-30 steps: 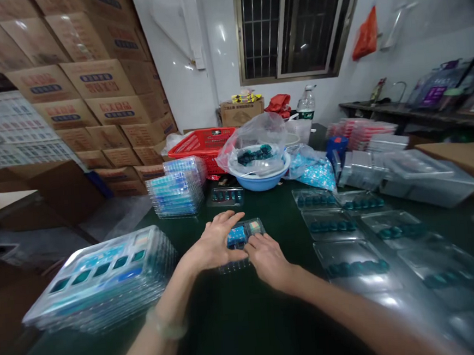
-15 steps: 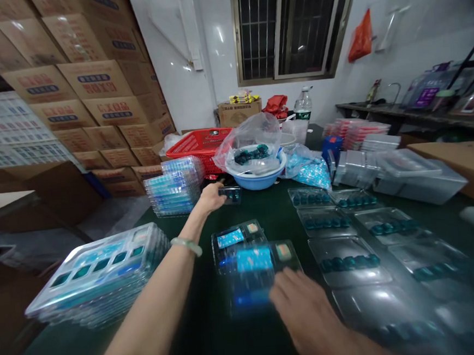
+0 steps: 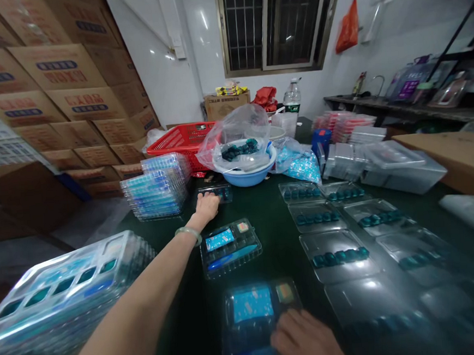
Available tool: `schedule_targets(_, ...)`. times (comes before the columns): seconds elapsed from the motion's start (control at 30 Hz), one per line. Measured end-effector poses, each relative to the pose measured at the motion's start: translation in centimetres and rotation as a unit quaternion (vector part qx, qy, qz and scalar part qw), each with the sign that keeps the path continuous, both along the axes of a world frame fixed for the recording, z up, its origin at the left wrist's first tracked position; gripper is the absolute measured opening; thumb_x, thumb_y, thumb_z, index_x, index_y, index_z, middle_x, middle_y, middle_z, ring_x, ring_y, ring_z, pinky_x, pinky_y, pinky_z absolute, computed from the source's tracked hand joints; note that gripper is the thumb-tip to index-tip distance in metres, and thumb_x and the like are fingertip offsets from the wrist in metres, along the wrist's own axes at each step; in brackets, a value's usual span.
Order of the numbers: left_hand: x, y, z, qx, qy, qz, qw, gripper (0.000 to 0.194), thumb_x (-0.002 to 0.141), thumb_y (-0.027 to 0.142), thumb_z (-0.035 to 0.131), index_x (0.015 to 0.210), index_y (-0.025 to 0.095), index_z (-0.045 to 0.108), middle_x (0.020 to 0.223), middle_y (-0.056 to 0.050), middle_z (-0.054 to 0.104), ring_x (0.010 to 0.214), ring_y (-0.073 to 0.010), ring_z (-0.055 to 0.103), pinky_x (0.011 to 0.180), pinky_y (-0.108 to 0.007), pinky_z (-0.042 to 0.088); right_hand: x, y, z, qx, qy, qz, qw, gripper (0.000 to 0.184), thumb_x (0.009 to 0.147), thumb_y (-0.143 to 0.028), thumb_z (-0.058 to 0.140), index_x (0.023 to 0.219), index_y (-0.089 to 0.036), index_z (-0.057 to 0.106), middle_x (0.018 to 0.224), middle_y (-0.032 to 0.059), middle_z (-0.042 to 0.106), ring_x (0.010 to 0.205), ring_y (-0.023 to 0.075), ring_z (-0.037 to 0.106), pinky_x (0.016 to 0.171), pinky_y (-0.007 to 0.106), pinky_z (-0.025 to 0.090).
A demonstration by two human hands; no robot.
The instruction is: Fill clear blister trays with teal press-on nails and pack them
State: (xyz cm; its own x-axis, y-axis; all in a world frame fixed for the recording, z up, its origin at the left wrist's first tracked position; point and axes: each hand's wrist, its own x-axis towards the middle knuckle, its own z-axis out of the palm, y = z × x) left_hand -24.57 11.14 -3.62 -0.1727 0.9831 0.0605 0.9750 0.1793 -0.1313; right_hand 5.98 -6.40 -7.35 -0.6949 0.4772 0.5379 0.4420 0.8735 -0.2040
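Note:
My left hand [image 3: 207, 206], with a pale bangle at the wrist, reaches far forward. Its fingers are bent over the near edge of a small clear tray with dark teal pieces [image 3: 224, 194]. Close to me, my right hand [image 3: 305, 340] grips the right side of a clear plastic tray [image 3: 253, 332]; both are slightly blurred. That tray carries a blue patterned packet, a small pale square piece and a long blue item. Between my hands lies a similar filled tray [image 3: 231, 249], touched by neither hand.
Stacked filled trays [image 3: 77, 283] stand at left, with more trays [image 3: 156, 189] behind. A blue basin [image 3: 251, 173], red basket [image 3: 182, 138] and bag of blue packets [image 3: 301, 164] sit at the back. Open clear lids with teal pieces [image 3: 339, 257] cover the right side.
My right hand has drawn its tray toward me, away from the other filled tray. My left hand has shifted from the far tray's left end to its near edge. The view has turned slightly.

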Motion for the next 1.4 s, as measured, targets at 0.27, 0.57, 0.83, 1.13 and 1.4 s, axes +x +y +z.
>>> schedule_targets(0.27, 3.7, -3.8, 3.5, 0.103, 0.007, -0.091, 0.991, 0.021, 0.083, 0.024, 0.043, 0.097, 0.012, 0.052, 0.098, -0.009, 0.054, 0.094, -0.0225, 0.049, 0.083, -0.045, 0.036, -0.8, 6.9, 5.1, -0.188, 0.066, -0.077, 0.977, 0.021, 0.079, -0.014, 0.045, 0.099, -0.022, 0.051, 0.095, 0.003, 0.053, 0.078, 0.0141, 0.052, 0.069, 0.027, 0.042)
schedule_targets(0.57, 8.5, -14.1, 11.0, 0.097, -0.185, -0.263, 0.942, 0.018, 0.087, 0.027, 0.032, 0.089, 0.02, 0.048, 0.085, -0.001, 0.059, 0.074, -0.013, 0.053, 0.068, -0.026, 0.04, -2.3, 11.4, 8.3, -0.293, 0.212, 0.003, 0.932, 0.06, 0.072, -0.029, 0.06, 0.126, -0.02, 0.035, 0.113, 0.0076, 0.05, 0.094, 0.0176, 0.051, 0.073, 0.029, 0.044)
schedule_targets(0.83, 11.8, -16.4, 10.6, 0.204, -0.212, -0.232, 0.927, 0.051, 0.076, 0.044, 0.049, 0.12, 0.02, 0.037, 0.116, -0.01, 0.048, 0.106, -0.0246, 0.044, 0.086, -0.039, 0.035, -0.7, 7.1, 9.0, -0.485, 0.257, 0.024, 0.835, 0.024, 0.075, -0.028, 0.057, 0.096, -0.017, 0.053, 0.074, -0.0011, 0.055, 0.055, 0.0088, 0.054, 0.052, 0.022, 0.044)
schedule_targets(1.13, 15.4, -20.3, 5.5, 0.057, -0.136, -0.249, 0.957, 0.091, 0.056, 0.043, 0.063, 0.134, 0.029, 0.019, 0.136, -0.015, 0.021, 0.117, -0.04, 0.027, 0.087, -0.055, 0.027, 0.7, 3.0, 7.2, -0.645, 0.247, -0.044, 0.722, 0.03, 0.073, -0.03, 0.059, 0.098, -0.015, 0.051, 0.058, -0.0026, 0.054, 0.053, 0.0115, 0.056, 0.042, 0.019, 0.041)
schedule_targets(1.4, 14.3, -20.0, 3.8, -0.058, -0.202, -0.296, 0.932, 0.091, 0.054, 0.039, 0.063, 0.134, 0.027, 0.02, 0.133, -0.014, 0.026, 0.118, -0.0368, 0.026, 0.092, -0.055, 0.023, 3.8, 2.4, 5.1, -0.603, 0.146, -0.036, 0.783, 0.043, 0.076, -0.043, 0.054, 0.109, -0.015, 0.049, 0.073, 0.0035, 0.063, 0.063, 0.0137, 0.058, 0.046, 0.021, 0.042)
